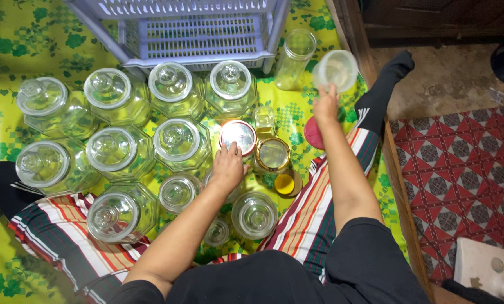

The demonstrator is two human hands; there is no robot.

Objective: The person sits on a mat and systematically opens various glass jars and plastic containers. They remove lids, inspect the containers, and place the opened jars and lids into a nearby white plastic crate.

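Note:
I sit on the floor among several clear glass jars with glass lids. My left hand [228, 164] rests on a jar with a shiny metal lid [238, 135], its fingers spread over the lid's near edge. My right hand [325, 103] is raised and grips a clear plastic container [336, 70], tilted with its mouth toward me. A jar with a gold-rimmed lid [273, 154] stands between my arms, and a small yellow cap [284, 184] lies beside it. A pink lid [313, 133] lies partly hidden behind my right forearm.
A tall open glass jar [295, 58] stands by a lilac plastic rack [196, 34] at the back. The jars stand on a green and yellow floral sheet [27, 45]. A striped cloth [55, 236] covers my legs. A red patterned mat [460, 169] lies at the right.

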